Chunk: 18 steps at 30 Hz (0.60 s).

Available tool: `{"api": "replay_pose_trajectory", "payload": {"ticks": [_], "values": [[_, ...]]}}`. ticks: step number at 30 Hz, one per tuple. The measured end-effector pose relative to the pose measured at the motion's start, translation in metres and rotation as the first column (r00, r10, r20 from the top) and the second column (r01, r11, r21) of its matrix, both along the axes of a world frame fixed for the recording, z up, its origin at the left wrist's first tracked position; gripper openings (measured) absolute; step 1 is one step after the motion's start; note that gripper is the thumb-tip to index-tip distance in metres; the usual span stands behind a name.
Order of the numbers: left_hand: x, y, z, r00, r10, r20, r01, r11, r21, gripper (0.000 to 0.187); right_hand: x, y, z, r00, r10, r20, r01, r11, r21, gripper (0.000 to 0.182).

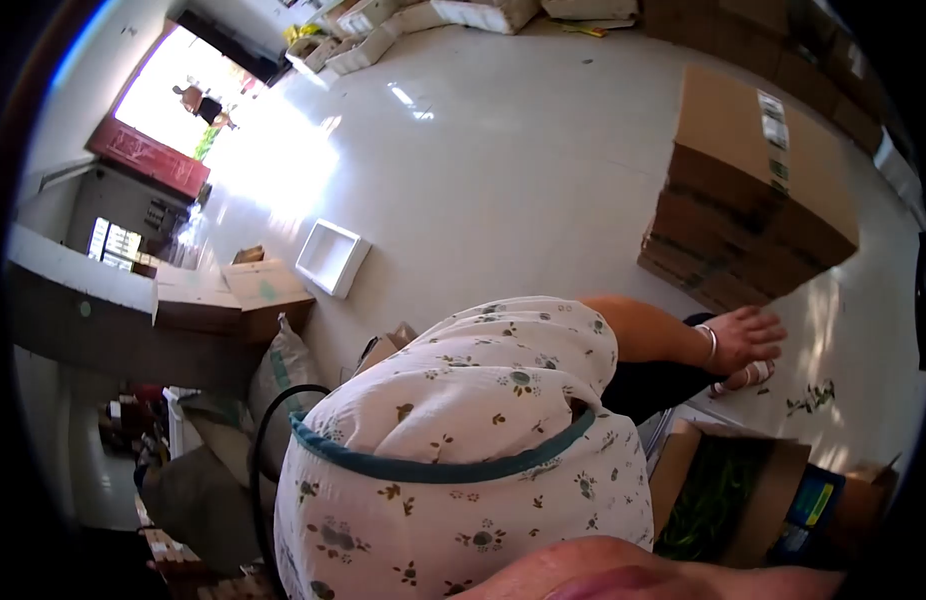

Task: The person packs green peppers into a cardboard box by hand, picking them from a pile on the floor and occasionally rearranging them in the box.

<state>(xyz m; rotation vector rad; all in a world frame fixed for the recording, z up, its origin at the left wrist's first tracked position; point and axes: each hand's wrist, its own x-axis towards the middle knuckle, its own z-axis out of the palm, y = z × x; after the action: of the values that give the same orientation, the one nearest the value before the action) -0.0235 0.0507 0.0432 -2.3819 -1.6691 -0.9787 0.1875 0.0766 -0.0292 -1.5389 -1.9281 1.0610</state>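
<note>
My left hand (745,336), with a bangle at the wrist, stretches out past the hem of my white patterned sleeve. Its fingers are spread and hold nothing. Close beneath it in this view shows a sandalled foot (751,376), beside a dark trouser leg (655,392). An open cardboard box (771,492) nearby holds a heap of long green vegetables (711,490). Small green bits (811,398) lie scattered on the floor past the foot. Bare skin fills part of the bottom edge, near the camera; my right hand is out of view.
A large stack of cardboard boxes (728,215) stands ahead of the hand. A white foam tray (333,258) lies on the shiny floor (503,170). White foam crates (483,14) line the far side. A person (201,103) is at the bright doorway.
</note>
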Motion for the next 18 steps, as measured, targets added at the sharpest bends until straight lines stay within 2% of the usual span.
{"api": "replay_pose_trajectory", "payload": {"ticks": [2,3,4,10,12,13,14,15,16,17,18], "values": [[-0.004,-0.003,0.006,0.999,0.015,0.035,-0.015,1.0,0.0,0.046,-0.015,0.004,0.014,1.0,0.012,-0.004,-0.012,0.999,-0.038,0.043],[0.002,-0.001,0.004,0.999,0.01,0.052,-0.01,1.0,0.007,0.046,-0.005,0.016,-0.002,1.0,0.001,-0.003,-0.002,0.999,-0.05,0.043],[0.003,0.0,0.003,0.999,0.026,0.033,-0.029,0.995,0.091,0.046,-0.003,0.017,0.001,1.0,-0.003,-0.003,0.003,0.998,-0.065,0.042],[0.002,-0.002,0.011,0.998,0.045,0.037,-0.046,0.999,0.018,0.045,0.04,0.019,0.013,0.995,-0.076,-0.061,0.069,0.991,-0.115,0.04],[-0.006,0.009,-0.011,0.996,0.056,0.076,-0.054,0.998,-0.036,0.046,0.093,-0.004,0.037,0.979,-0.194,-0.068,0.183,0.974,-0.135,0.04],[-0.007,0.006,0.003,0.989,0.15,0.002,-0.148,0.978,-0.149,0.045,0.123,-0.033,0.063,0.953,-0.297,-0.058,0.286,0.947,-0.144,0.039],[-0.017,0.001,0.013,0.999,0.041,-0.017,-0.044,0.989,-0.142,0.045,0.155,-0.066,0.084,0.91,-0.411,-0.059,0.399,0.904,-0.153,0.039],[-0.035,0.002,0.026,0.996,0.065,0.061,-0.054,0.986,-0.161,0.041,0.167,-0.096,0.113,0.861,-0.506,-0.05,0.493,0.855,-0.161,0.039],[-0.054,0.016,0.011,0.999,0.037,-0.038,-0.046,0.963,-0.264,0.037,0.165,-0.121,0.143,0.807,-0.588,-0.054,0.573,0.801,-0.173,0.038],[-0.066,0.011,0.034,0.998,0.011,-0.058,-0.022,0.981,-0.194,0.03,0.153,-0.14,0.168,0.749,-0.659,-0.069,0.637,0.744,-0.201,0.038],[-0.084,0.02,0.011,0.981,-0.066,-0.181,0.039,0.988,-0.149,0.034,0.139,-0.152,0.189,0.69,-0.719,-0.084,0.689,0.687,-0.23,0.038]]}}
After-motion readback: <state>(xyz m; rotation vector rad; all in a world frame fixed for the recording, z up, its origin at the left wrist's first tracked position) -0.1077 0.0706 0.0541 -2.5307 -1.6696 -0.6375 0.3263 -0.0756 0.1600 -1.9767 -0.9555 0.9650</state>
